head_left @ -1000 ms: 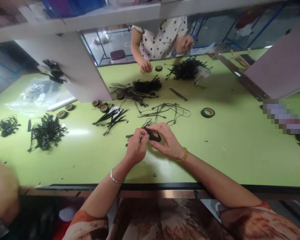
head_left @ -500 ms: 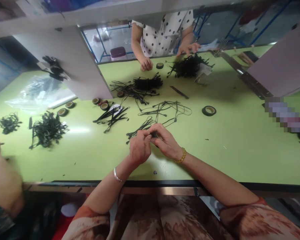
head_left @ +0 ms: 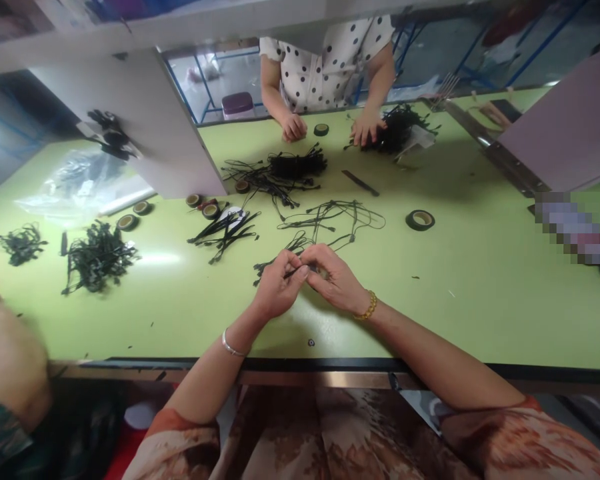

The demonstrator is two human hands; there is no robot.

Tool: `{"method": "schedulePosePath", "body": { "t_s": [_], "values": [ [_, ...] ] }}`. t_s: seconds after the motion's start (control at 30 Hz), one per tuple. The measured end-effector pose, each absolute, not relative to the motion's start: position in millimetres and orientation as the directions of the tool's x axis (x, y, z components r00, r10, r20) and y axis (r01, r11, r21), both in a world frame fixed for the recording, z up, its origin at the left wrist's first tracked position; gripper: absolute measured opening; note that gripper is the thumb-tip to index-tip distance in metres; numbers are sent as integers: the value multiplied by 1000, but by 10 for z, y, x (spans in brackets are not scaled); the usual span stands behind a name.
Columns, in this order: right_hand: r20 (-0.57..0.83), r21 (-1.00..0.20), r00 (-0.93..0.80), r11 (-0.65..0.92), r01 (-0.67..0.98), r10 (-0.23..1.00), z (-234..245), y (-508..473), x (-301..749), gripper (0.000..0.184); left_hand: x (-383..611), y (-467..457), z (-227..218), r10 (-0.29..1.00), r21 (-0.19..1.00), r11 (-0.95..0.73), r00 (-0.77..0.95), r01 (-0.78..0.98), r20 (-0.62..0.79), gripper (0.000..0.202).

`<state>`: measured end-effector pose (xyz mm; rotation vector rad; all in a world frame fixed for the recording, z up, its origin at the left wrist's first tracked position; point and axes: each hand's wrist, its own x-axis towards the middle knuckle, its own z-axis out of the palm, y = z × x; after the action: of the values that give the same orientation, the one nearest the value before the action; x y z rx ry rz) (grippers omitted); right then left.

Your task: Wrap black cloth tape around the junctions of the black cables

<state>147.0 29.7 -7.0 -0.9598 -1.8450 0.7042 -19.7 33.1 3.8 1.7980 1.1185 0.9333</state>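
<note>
My left hand (head_left: 279, 288) and my right hand (head_left: 335, 278) meet over the green table (head_left: 480, 293), fingers pinched together on a thin black wire (head_left: 280, 259) that trails away toward the loose wires (head_left: 330, 219) behind. A roll of black tape seen earlier is hidden under my right fingers. A silver bangle is on my left wrist, a gold bead bracelet on my right.
A tape roll (head_left: 420, 219) lies to the right. Bundles of black wires (head_left: 97, 257) and several tape rolls (head_left: 127, 221) lie at left. Across the table a person in a polka-dot top (head_left: 325, 63) touches a wire pile (head_left: 395, 130). Another person's arm (head_left: 10, 360) is at lower left.
My hands drew closer together, covering the tape roll that showed earlier. The person opposite brought a hand down onto the wire pile.
</note>
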Motion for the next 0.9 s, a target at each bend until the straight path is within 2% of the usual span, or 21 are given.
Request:
{"method": "schedulePosePath", "body": {
  "t_s": [0.17, 0.33, 0.53, 0.67, 0.9],
  "values": [
    [367, -792, -320, 474, 385, 873, -76, 322, 1516, 7, -203, 374, 17, 934, 845, -257, 347, 469, 91, 17],
    [292, -838, -330, 407, 364, 898, -97, 327, 1526, 8, -163, 343, -46, 936, 745, -319, 320, 585, 150, 15],
    [312, -829, -330, 425, 363, 891, -114, 298, 1523, 12, -130, 306, -112, 924, 656, -380, 296, 653, 240, 17],
    [311, -822, -364, 441, 359, 878, -145, 316, 1550, 14, -130, 311, -134, 919, 651, -393, 296, 649, 260, 19],
    [292, -810, -403, 448, 379, 868, -125, 362, 1598, 18, -112, 279, -95, 938, 719, -343, 257, 605, 231, 22]
  ]
}}
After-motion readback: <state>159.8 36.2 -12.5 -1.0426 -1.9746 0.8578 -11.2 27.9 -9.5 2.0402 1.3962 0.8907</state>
